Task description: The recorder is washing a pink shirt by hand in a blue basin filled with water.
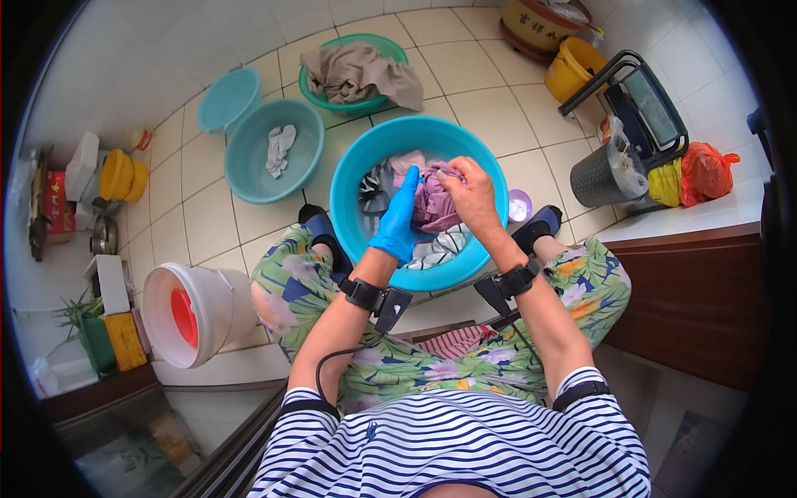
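Directly before me stands a turquoise plastic basin with wet clothes in it. My left hand, in a blue rubber glove, holds the left side of a bunched mauve garment. On the other side, my bare right hand grips the same garment with thumb and fingers. A pale pink cloth lies behind the gloved fingers. Black-and-white clothing rests at the basin's left, and a white cloth with dark stripes lies near my wrists.
A teal basin holds a small white cloth. Behind it, a green basin carries a beige cloth. A white bucket stands left, a purple cup near my right foot. A grey wastebasket and folding chair are right.
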